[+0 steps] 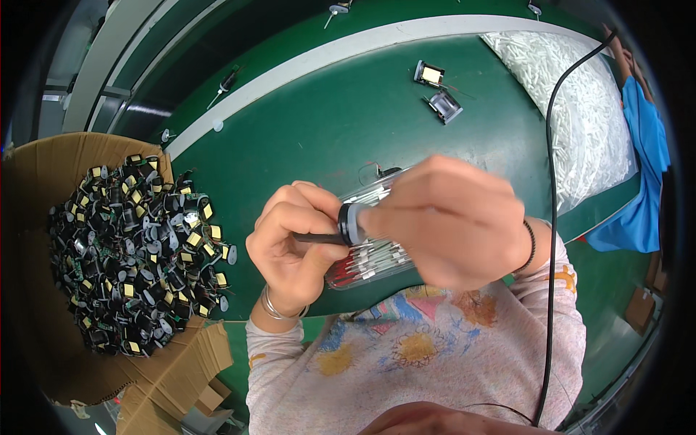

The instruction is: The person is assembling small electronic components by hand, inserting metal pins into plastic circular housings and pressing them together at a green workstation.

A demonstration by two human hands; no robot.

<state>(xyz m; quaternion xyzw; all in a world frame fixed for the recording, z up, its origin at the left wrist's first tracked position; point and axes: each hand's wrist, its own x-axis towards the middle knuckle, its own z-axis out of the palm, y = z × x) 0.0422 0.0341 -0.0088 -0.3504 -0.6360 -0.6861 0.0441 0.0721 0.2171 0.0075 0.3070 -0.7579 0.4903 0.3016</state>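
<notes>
A black motor-like part with a round grey end disc (353,223) is gripped by my left hand (293,235), its fingers and thumb wrapped around the dark body. My right hand (460,221) is curled closed and slightly blurred, with its fingertips up against the grey disc; whatever they pinch is hidden. Under both hands lies a clear plastic tray (336,283) of thin white rods, some with red ends. The hands cover much of it. A small dark part with wires (389,172) shows just behind the tray.
At left, a cardboard box (29,174) holds a heap of black parts with yellow pads and grey discs. Two similar assemblies (431,73) lie farther back. A clear bag of small white tubes (591,138) sits right, beside a hanging black cable (551,217) and blue cloth (641,159).
</notes>
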